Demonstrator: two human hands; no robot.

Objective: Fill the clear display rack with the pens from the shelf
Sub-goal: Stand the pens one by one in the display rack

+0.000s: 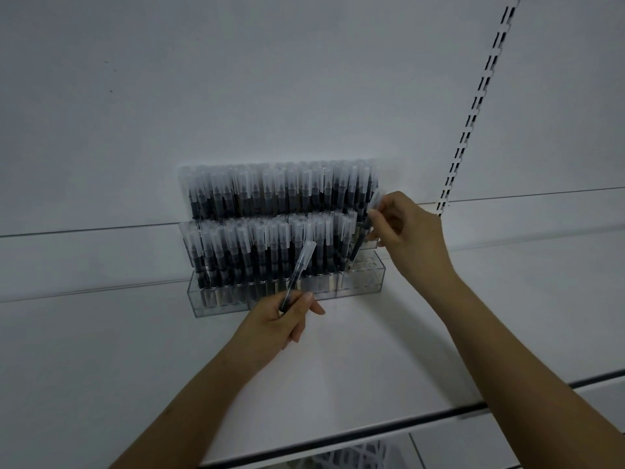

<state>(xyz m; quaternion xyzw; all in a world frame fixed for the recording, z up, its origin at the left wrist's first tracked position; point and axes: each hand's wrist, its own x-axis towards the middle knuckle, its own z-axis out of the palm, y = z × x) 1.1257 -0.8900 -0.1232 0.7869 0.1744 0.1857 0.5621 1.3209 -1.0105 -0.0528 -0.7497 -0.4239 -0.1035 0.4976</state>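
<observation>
One clear display rack [287, 292] with two tiers of pens [270, 198] beyond counting, plus two hand-held pens [299, 272].

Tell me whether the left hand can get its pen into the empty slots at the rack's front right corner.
Probably yes. The left hand grips a clear-capped black pen just before the clear acrylic rack; only the right hand, above those slots, might crowd it.

Both arms reach forward, the left hand [282, 319] in a pinching grip, the right hand [402, 228] raised higher, fingers curled.
</observation>
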